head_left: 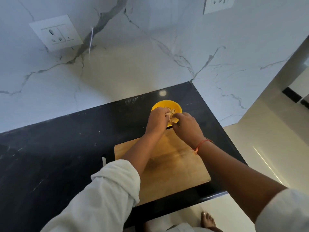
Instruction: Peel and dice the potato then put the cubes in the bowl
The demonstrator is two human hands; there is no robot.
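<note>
A yellow bowl (163,104) stands on the black counter just beyond the wooden cutting board (175,166). Pale potato cubes (169,109) lie inside it. My left hand (157,120) and my right hand (187,125) meet over the bowl's near rim, cupped together around a small heap of potato cubes (173,120) held between the fingers. The near part of the bowl is hidden by both hands.
A knife (104,160) lies on the black counter (58,148) left of the board, mostly hidden by my left sleeve. Marble walls close the back and right side. The counter ends just right of the board, with floor below.
</note>
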